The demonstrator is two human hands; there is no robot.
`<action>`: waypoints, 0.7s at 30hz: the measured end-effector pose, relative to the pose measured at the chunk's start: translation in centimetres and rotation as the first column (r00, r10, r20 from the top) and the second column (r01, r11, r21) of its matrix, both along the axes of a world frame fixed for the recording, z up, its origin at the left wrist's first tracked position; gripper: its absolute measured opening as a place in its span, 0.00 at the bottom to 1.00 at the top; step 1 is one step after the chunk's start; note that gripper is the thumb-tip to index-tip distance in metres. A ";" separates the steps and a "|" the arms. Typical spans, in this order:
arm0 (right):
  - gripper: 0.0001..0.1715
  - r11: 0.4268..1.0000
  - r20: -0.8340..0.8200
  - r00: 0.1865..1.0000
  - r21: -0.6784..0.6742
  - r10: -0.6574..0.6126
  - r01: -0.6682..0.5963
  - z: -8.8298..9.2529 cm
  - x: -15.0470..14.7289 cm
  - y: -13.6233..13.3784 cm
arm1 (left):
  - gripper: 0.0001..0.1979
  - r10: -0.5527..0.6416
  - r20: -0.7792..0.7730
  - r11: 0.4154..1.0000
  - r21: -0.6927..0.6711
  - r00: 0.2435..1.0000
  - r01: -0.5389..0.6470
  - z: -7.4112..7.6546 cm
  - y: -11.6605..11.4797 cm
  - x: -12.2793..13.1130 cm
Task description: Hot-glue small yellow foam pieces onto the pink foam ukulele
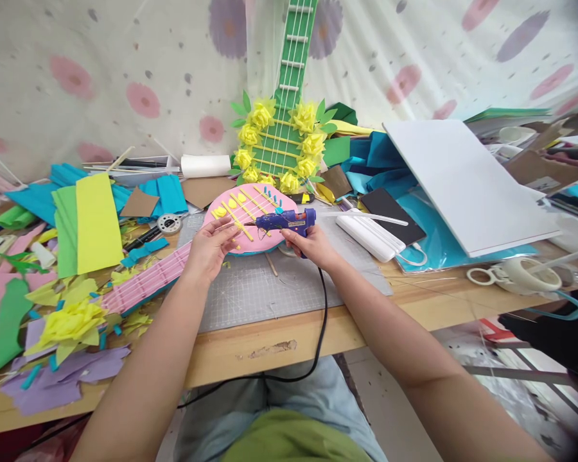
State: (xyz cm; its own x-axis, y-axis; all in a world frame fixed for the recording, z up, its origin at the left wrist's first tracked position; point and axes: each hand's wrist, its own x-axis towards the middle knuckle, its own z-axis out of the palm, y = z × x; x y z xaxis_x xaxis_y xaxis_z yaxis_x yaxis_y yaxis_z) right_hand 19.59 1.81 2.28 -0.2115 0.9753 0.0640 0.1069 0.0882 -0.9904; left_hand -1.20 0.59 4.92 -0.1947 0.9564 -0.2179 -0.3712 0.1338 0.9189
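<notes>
A pink foam guitar (pixel 250 218) with yellow strips and small teal pieces lies on a grey cutting mat (pixel 270 282). Its long pink neck (pixel 144 282) runs off to the left. My left hand (pixel 210 247) grips the near left edge of the pink body, fingers curled over it. In my right hand (pixel 312 245) I hold a blue glue gun (pixel 286 221), its nozzle pointing left over the yellow strips. The gun's black cord (pixel 324 321) hangs down over the table edge.
A finished green guitar (pixel 284 128) with yellow paper flowers leans on the wall behind. A white board (pixel 467 179), a white power bank (pixel 370 234), a tape roll (pixel 530 276) and a measuring tape (pixel 168 223) lie around. Paper scraps (pixel 67 321) cover the left side.
</notes>
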 end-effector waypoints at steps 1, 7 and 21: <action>0.30 1.000 0.004 1.000 0.002 0.002 -0.002 0.0 0.0 0.0 | 0.15 -0.004 -0.005 1.000 0.001 1.000 0.004 -0.1 0.0 0.0; 0.31 1.000 0.017 1.000 0.010 0.007 -0.007 -0.3 0.0 0.1 | 0.15 -0.009 -0.007 1.000 -0.002 1.000 0.009 -0.1 0.1 -0.1; 0.31 1.000 -0.013 1.000 -0.012 0.008 -0.008 -0.3 -0.2 0.2 | 0.16 -0.033 0.006 0.999 -0.013 0.999 0.033 0.1 -0.1 0.0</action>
State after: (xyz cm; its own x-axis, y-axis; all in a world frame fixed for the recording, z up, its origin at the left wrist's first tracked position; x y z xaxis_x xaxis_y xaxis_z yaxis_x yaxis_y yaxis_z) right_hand 19.42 2.00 1.98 -0.2187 0.9743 0.0548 0.0936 0.0768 -0.9926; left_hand -1.17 0.49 5.07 -0.1619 0.9592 -0.2318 -0.3715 0.1584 0.9148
